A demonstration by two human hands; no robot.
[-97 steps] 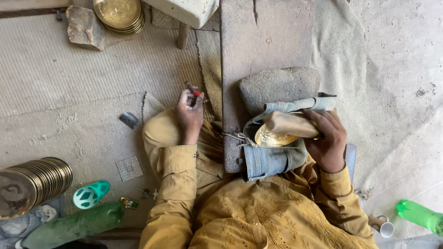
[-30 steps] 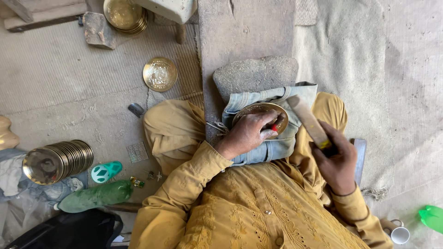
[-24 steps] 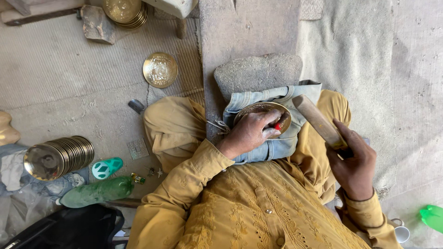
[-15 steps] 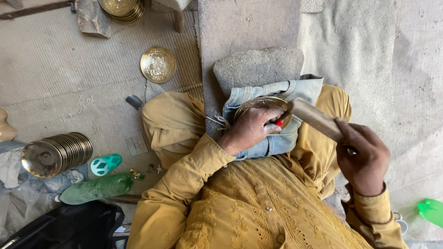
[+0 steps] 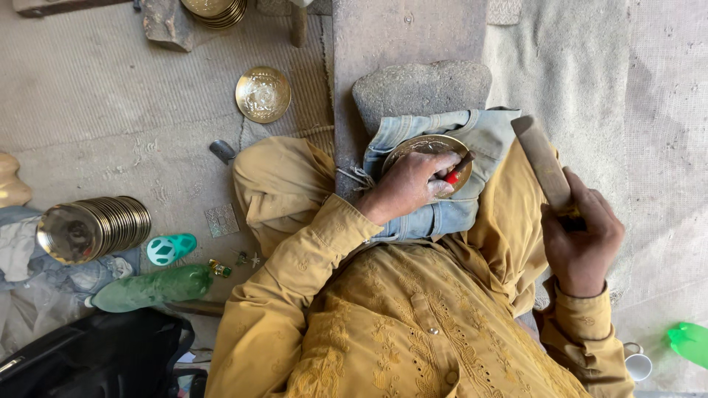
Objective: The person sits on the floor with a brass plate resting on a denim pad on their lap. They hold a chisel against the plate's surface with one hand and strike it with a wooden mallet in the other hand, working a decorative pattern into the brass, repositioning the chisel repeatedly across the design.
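Note:
A round brass plate (image 5: 417,147) lies on a folded blue denim cloth (image 5: 483,136) across my lap. My left hand (image 5: 409,184) rests on the plate and grips a small red-handled tool (image 5: 453,175) against its surface. My right hand (image 5: 582,239) is off to the right, shut on a flat wooden bat (image 5: 542,162) that points up and away from me, clear of the plate. I sit cross-legged in mustard-yellow clothes. A grey stone block (image 5: 420,85) stands just beyond the cloth.
A single brass plate (image 5: 262,93) lies on the mat at upper left. A stack of brass plates on its side (image 5: 92,228) is at left, another stack (image 5: 214,9) at the top. A green bottle (image 5: 151,287), black bag (image 5: 88,357), white cup (image 5: 638,365) lie near.
The brass plate moved from my right hand onto the cloth; another plate now lies on the mat. My left hand came to the plate with the tool. My right hand drew the bat back right.

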